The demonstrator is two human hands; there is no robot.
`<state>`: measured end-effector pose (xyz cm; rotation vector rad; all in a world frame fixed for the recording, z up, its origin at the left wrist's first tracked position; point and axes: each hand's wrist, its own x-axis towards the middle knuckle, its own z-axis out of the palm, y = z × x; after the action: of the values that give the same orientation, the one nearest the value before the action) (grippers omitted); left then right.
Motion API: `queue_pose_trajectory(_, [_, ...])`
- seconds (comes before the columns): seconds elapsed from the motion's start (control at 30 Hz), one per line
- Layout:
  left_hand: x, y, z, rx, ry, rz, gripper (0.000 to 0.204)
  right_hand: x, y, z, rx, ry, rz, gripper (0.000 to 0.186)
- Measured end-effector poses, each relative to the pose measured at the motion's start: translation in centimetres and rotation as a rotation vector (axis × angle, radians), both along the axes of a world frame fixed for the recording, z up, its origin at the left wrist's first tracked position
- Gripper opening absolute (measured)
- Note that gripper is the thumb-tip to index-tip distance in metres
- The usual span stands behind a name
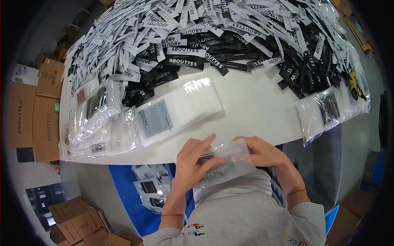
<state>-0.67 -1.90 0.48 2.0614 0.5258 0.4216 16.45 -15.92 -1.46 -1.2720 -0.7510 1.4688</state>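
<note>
In front of my waist, at the near table edge, is a translucent plastic pouch point(236, 162) with a dark rectangular item inside its left part. My left hand point(191, 162) grips the pouch's left end, thumb lying across its front and fingers along the upper edge. At the other end, my right hand point(262, 151) holds the upper right corner, its fingertips partly hidden by the plastic. Beyond my left hand lies a stack of frosted pouches point(193, 108) with a grey printed panel. Farther back spreads a large heap of white and black printed strips point(184, 51).
Clear-wrapped packages point(96, 119) pile up at the table's left; another wrapped pack point(324, 108) sits right, near yellow-handled scissors point(356, 86). Below the table, a blue bin point(123, 192) contains filled pouches point(150, 188), and a grey bin point(324, 164) stands right. Cardboard boxes point(47, 123) line the left.
</note>
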Motion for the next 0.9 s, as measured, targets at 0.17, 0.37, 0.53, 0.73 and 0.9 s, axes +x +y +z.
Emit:
queue_pose_trajectory(0.17, [0.7,-0.5,-0.7,0.036,-0.085,-0.079,0.023,-0.2,-0.1,-0.8,0.012,-0.098,0.074,0.02])
queue_pose_trajectory(0.37, [1.8,-0.7,-0.1,-0.044,-0.079,-0.191,0.02,-0.6,0.0,-1.6,0.068,-0.239,0.074,0.019])
queue_pose_trajectory(0.53, [-0.1,0.0,-1.3,-0.426,-0.139,0.184,0.01,2.2,-0.1,-0.6,0.119,0.13,-0.244,0.032])
queue_pose_trajectory(0.73, [1.0,-0.7,-2.6,-0.609,-0.232,0.148,0.009,0.8,0.4,-0.4,0.16,0.117,-0.281,0.047])
queue_pose_trajectory(0.9, [1.1,-0.7,-1.9,-0.612,-0.248,0.015,0.029,0.1,0.0,-0.5,0.069,0.018,-0.28,0.029])
